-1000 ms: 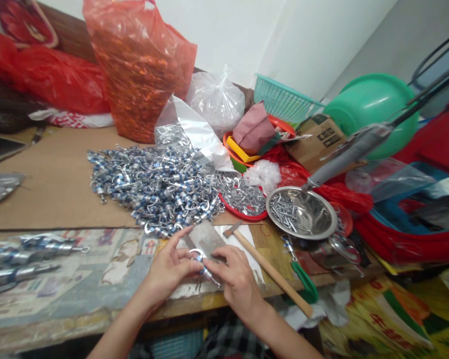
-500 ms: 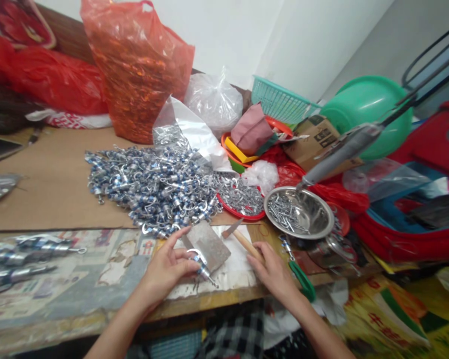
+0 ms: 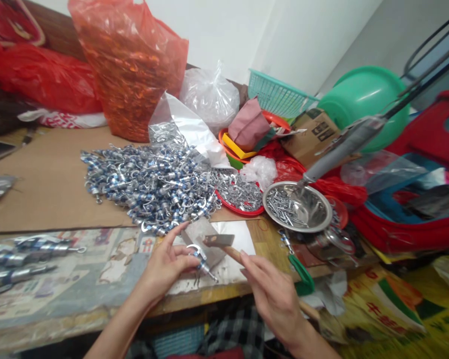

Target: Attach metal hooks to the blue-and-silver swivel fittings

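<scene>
**Hammer raised over a small hooked fitting on the metal block**

Head view: the left hand [image 3: 168, 267] pinches a small silver-and-blue hooked fitting [image 3: 199, 257] between thumb and fingers, holding it down on a grey metal block [image 3: 205, 239] at the front edge of the workbench [image 3: 60, 199]. The right hand [image 3: 275, 296] is closed round the wooden handle of a hammer [image 3: 219, 241], whose head hangs just above the block and close beside the fitting; whether the head touches the block is hard to tell from this angle.

Behind the block lies a large pile of like fittings [image 3: 149, 182], seemingly finished ones. Just right of it a red tray [image 3: 241, 192] holds loose silver parts, and a steel bowl [image 3: 297, 207] beside that holds pins or nails. A few long strings of fittings [image 3: 26, 252] lie at the far left. An orange plastic bag [image 3: 129, 65] stands at the back.

As a judgement: many pieces look done, this one is mid-way, set in place with the blow not yet landed, and the tray and bowl suggest plenty left.
</scene>
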Tool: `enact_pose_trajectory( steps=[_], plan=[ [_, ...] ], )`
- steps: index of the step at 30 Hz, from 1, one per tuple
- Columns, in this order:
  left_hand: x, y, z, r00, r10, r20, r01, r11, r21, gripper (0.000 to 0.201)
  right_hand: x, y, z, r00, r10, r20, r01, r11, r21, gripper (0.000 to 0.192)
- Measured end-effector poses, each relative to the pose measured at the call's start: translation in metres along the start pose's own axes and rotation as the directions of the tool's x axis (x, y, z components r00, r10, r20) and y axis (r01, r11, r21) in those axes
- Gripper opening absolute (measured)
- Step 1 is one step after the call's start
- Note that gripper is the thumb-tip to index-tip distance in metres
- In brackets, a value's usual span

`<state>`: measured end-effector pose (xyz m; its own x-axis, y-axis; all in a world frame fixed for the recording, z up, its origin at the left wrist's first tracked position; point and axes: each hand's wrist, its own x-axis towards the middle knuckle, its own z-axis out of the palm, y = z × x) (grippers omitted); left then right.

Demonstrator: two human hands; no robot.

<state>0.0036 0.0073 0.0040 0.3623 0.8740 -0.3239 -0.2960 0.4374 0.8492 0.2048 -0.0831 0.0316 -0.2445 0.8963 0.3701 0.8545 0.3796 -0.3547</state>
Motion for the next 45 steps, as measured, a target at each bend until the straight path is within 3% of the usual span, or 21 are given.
enact_pose_trajectory(
  steps=[3,6,9,11,13,18,21,26,30,36,39,41,43,45],
  plan=[
    [-0.001,0.001,0.001,1.0,0.001,-0.015,-0.001,1.0,-0.006,0.089,-0.006,0.003,0.006,0.999,0.035,0.038,-0.038,0.996,0.078,0.051],
    [-0.003,0.002,0.003,0.998,-0.006,-0.06,0.008,1.0,0.027,0.083,-0.007,0.022,0.014,0.983,0.183,-0.016,-0.178,0.97,0.168,0.041],
    [-0.004,0.003,0.002,0.995,0.027,-0.094,-0.011,0.985,0.172,0.045,0.002,0.052,0.019,0.939,0.342,-0.028,-0.331,0.926,0.18,0.037],
    [-0.005,0.003,0.001,0.989,0.08,-0.122,-0.038,0.95,0.31,0.02,0.014,0.068,0.019,0.919,0.385,0.084,-0.393,0.911,0.126,0.034],
    [-0.004,0.002,0.0,0.973,0.178,-0.145,-0.1,0.898,0.428,0.009,0.033,0.079,0.016,0.916,0.37,0.151,-0.381,0.923,0.048,0.028],
    [-0.002,0.002,0.0,0.927,0.369,-0.062,-0.283,0.8,0.528,0.003,0.101,0.103,0.021,0.931,0.364,-0.031,-0.365,0.926,-0.095,0.026],
    [-0.003,0.002,0.002,0.919,0.394,-0.017,-0.312,0.753,0.58,0.004,0.135,0.123,0.034,0.905,0.424,-0.027,-0.424,0.899,-0.11,0.019],
    [-0.006,0.003,0.002,0.918,0.395,0.034,-0.33,0.714,0.618,0.006,0.153,0.141,0.035,0.869,0.489,-0.073,-0.492,0.87,-0.027,0.011],
    [-0.004,0.003,-0.001,0.922,0.384,0.041,-0.325,0.714,0.62,0.009,0.142,0.122,0.022,0.855,0.503,-0.126,-0.487,0.863,0.138,0.013],
    [0.0,0.003,-0.002,0.906,0.424,-0.003,-0.322,0.693,0.645,0.027,0.101,0.031,0.037,0.888,0.459,0.027,-0.419,0.785,0.457,0.007],
    [0.001,0.002,0.001,0.903,0.425,-0.066,-0.296,0.724,0.623,0.041,0.083,-0.005,0.047,0.869,0.477,0.128,-0.416,0.566,0.712,0.008],
    [0.001,0.002,0.001,0.903,0.424,-0.071,-0.295,0.732,0.614,0.044,0.077,-0.016,0.05,0.86,0.473,0.191,-0.4,0.395,0.827,0.014],
    [0.001,0.002,0.001,0.899,0.435,-0.047,-0.315,0.718,0.621,0.041,0.076,-0.019,0.05,0.871,0.446,0.206,-0.373,0.327,0.868,0.019],
    [0.001,0.003,0.0,0.892,0.453,0.006,-0.353,0.685,0.637,0.031,0.076,-0.018,0.05,0.884,0.426,0.191,-0.346,0.324,0.88,0.022]
  ],
)
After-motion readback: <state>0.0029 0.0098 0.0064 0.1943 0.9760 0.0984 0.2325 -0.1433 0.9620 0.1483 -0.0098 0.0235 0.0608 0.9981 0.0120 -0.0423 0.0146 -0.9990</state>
